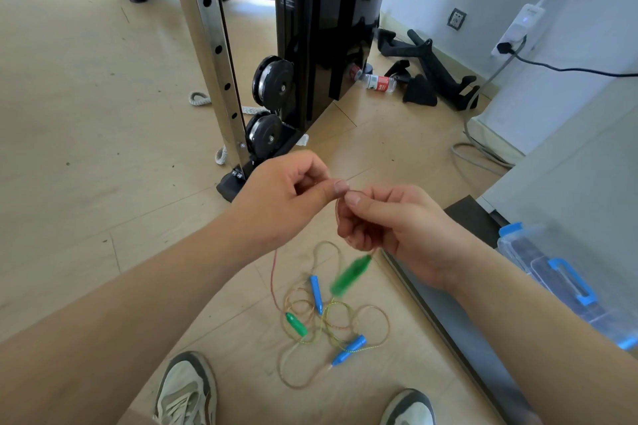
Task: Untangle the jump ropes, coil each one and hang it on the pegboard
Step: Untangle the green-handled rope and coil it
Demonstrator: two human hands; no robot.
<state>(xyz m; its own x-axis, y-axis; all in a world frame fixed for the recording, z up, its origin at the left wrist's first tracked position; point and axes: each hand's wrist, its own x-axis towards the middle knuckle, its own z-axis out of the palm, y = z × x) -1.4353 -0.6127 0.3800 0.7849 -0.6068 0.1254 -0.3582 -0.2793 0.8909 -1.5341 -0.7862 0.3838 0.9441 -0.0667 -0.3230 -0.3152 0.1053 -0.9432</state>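
Your forearms reach in from the near edge, and both hands meet in the middle of the view, well above the floor. Your left hand (286, 197) pinches a thin jump rope cord (273, 281) between thumb and forefinger, the other fingers curled in. Your right hand (390, 228), just beside it with the thumbs almost touching, has its fingers curled round the same cord. A green handle (350, 274), blurred, hangs below your right hand, clear of the floor. Beneath it, on the wooden floor (86, 114), lies the tangle of ropes (374, 312): looped cords crossing one another, with a second green handle (297, 324) at its left, one blue handle (316, 293) near the middle and another blue handle (350, 348) at the near right. The cord at your left hand runs down into this heap. Your left shoe (188, 390) and right shoe (409, 407) stand at the near edge, on either side of the tangle. To the right sits a clear plastic box with blue latches (559, 272). Farther off stands a black cable machine (310, 28) with a chrome upright (210, 38), and a water bottle (378, 82) lies on the floor at its far right corner, beside some black grip attachments (438, 72). A white power strip (518, 28) hangs on the far right wall.
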